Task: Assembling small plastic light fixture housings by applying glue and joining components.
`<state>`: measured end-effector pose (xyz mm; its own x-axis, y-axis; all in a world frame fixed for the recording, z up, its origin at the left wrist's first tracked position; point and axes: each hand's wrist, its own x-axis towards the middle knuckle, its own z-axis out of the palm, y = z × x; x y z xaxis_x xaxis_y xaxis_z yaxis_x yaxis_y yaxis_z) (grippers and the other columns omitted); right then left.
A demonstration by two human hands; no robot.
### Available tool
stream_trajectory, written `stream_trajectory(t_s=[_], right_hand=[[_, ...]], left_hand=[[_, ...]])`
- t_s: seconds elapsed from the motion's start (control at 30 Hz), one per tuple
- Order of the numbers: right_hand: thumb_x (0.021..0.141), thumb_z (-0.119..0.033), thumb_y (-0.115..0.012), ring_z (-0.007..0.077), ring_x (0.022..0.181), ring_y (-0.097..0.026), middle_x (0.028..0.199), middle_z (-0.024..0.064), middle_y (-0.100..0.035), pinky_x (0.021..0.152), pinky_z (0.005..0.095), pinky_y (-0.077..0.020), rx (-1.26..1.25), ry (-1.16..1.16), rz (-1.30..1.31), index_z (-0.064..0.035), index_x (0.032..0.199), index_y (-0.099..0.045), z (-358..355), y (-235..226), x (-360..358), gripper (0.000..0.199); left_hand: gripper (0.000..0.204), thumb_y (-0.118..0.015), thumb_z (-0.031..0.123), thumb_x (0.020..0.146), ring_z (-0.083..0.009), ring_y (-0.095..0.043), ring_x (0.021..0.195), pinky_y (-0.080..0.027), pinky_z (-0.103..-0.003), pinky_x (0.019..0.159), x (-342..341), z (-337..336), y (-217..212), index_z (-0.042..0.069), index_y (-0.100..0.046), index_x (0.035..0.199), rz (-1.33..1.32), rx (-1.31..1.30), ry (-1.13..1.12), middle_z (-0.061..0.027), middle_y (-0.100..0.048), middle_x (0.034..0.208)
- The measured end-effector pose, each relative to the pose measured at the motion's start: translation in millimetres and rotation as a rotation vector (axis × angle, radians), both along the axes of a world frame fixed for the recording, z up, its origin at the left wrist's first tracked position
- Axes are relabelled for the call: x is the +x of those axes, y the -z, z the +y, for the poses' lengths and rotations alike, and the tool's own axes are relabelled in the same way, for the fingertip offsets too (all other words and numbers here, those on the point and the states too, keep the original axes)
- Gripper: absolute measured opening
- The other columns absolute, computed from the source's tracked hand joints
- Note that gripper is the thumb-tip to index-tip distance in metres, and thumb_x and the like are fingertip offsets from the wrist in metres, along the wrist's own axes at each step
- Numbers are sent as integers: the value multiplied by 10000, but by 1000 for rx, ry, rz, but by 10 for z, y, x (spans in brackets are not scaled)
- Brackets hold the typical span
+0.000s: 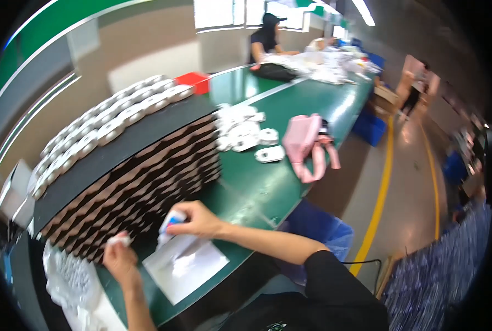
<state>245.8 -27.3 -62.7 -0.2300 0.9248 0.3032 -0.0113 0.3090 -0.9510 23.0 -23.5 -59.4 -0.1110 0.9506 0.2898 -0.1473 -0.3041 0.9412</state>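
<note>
My right hand (199, 220) is closed round a small white bottle (172, 218) with blue and red on it. The bottle is tilted, its narrow end pointing down. Pinched in the fingers of my left hand (122, 263) is a small white piece (119, 239), too blurred to tell its kind. Below both hands a glossy white sheet (191, 271) lies on the green table (243, 193). Just beyond the hands rises a tall stack of dark, wavy-edged trays (141, 182). Rows of white rounded parts (111, 130) cover its top.
White plastic parts (240, 129) lie beyond the stack, near a pink bag (304, 140). A red box (193, 83) sits behind. A clear bag of small white pieces (72, 276) is at left. Blue bins (370, 128) stand beside the table. A person (265, 41) sits at the far end; another walks the aisle.
</note>
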Motion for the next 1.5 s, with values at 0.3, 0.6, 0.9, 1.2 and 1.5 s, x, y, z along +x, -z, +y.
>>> stream_trajectory(t_s=[0.3, 0.6, 0.9, 1.2, 1.5], right_hand=[[708, -192, -705, 65, 528, -498, 610, 31, -561, 470, 209, -399, 100, 209, -173, -28, 711, -522, -185, 56, -151, 247], [703, -180, -701, 118, 476, -511, 565, 45, -557, 446, 226, -385, 325, 237, -293, -26, 706, -522, -179, 125, -233, 236], [700, -194, -710, 125, 444, -502, 529, 45, -543, 429, 226, -374, 357, 258, -301, -31, 660, -507, -179, 116, -220, 263], [703, -199, -708, 139, 424, -478, 506, 54, -509, 412, 237, -354, 369, 263, -340, -31, 620, -475, -182, 115, -206, 299], [813, -203, -612, 55, 597, -516, 714, 16, -572, 496, 173, -385, 54, 215, 173, -31, 825, -531, -165, 191, -162, 190]], left_hand=[[156, -602, 149, 814, 4, -319, 471, -222, -160, 424, 83, -29, -31, -6, -619, 830, -53, -123, 44, 68, -462, 579], [206, -640, 204, 799, -6, -346, 550, -267, -165, 486, 78, -15, 57, 0, -622, 819, 31, -125, 53, 53, -530, 656], [215, -649, 204, 790, -23, -422, 608, -326, -162, 550, 118, -56, 18, -7, -621, 826, 64, -169, 116, 22, -563, 688], [206, -644, 178, 783, -48, -482, 638, -375, -178, 588, 129, -50, 47, -12, -615, 857, 114, -196, 172, -1, -567, 692], [224, -624, 231, 800, -39, -415, 524, -323, -178, 481, 114, -53, 39, 16, -596, 856, 23, -320, 224, 16, -515, 645]])
